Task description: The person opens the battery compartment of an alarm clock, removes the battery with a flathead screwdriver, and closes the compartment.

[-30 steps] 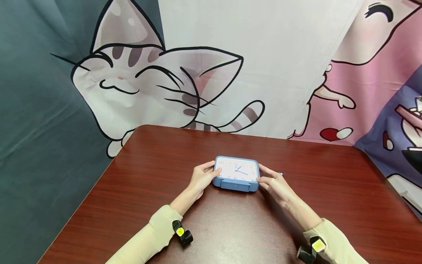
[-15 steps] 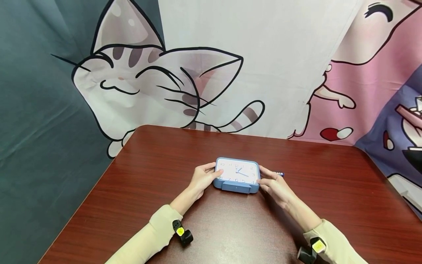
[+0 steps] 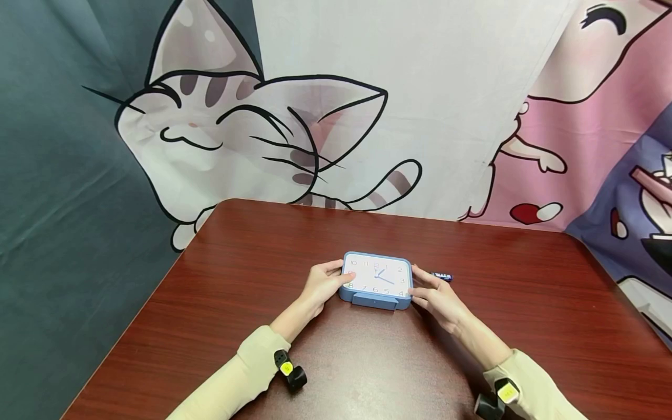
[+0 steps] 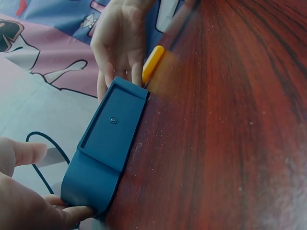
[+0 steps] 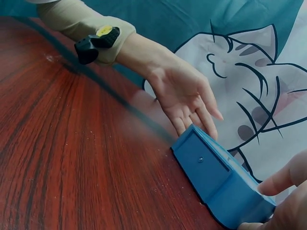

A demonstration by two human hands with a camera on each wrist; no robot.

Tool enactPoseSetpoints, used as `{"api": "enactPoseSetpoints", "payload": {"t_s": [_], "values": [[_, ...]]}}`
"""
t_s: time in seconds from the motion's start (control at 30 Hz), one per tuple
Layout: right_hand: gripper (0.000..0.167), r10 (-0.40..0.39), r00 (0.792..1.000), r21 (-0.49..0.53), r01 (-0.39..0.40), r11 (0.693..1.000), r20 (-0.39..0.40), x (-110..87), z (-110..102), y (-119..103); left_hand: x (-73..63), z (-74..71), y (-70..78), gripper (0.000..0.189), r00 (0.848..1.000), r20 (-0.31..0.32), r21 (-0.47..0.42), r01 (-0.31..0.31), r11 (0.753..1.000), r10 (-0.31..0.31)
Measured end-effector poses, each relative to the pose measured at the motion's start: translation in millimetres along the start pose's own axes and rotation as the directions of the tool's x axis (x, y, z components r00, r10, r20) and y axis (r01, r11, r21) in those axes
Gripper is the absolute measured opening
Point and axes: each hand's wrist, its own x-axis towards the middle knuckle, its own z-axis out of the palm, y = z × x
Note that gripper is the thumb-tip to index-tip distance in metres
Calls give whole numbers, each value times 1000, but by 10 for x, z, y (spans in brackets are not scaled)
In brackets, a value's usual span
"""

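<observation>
A blue alarm clock (image 3: 376,274) with a white face lies tilted back on the table, face up. My left hand (image 3: 321,286) grips its left end, thumb over the face and fingers behind the side. At the opposite end, my right hand (image 3: 443,300) holds the right edge between thumb and fingers. In the left wrist view the plain blue underside (image 4: 110,120), with a screw in a recessed panel, faces the camera. The right wrist view shows the same base (image 5: 206,167) close over the wood, with my right thumb (image 5: 283,179) at the near end.
A small blue-and-white cylinder, like a battery (image 3: 443,276), lies just behind my right hand. In the left wrist view a yellow rod-shaped thing (image 4: 152,63) shows beside that hand. The reddish-brown table (image 3: 252,251) ends at a cloth backdrop (image 3: 446,116) printed with cartoon cats.
The clock has tipped slightly back and shifted a little toward me, showing more of its face. My right fingers have moved slightly, uncovering more of the small cylinder behind them.
</observation>
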Motion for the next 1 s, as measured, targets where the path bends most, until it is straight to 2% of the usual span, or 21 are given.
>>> {"api": "enactPoseSetpoints", "payload": {"t_s": [0.3, 0.43, 0.5, 0.63, 0.73, 0.83, 1.0], "values": [[66, -1, 1000, -67, 1, 998, 2, -17, -32, 2, 7, 20, -16, 57, 1000, 3, 23, -6, 1000, 6], [66, -13, 1000, -164, 16, 986, 16, -23, -38, 2, 6, 27, -8, 56, 1000, 12, 34, -3, 999, 3], [66, -39, 999, -269, 47, 962, 37, -24, -41, -13, 7, 26, 5, 56, 1000, 22, 52, -8, 999, 6], [67, -95, 992, -500, 124, 857, 82, -23, -39, -68, 6, 26, 36, 57, 999, 51, 87, -18, 996, 13], [67, -112, 987, -582, 157, 798, 113, -15, -29, -108, -5, 23, 51, 57, 998, 66, 102, -23, 995, 16], [67, -118, 984, -608, 174, 775, 133, -11, -16, -129, -23, 15, 56, 56, 998, 68, 118, -28, 993, 20], [66, -114, 984, -618, 175, 767, 137, -12, 8, -135, -55, 16, 51, 55, 999, 42, 188, -42, 981, 34]]}}
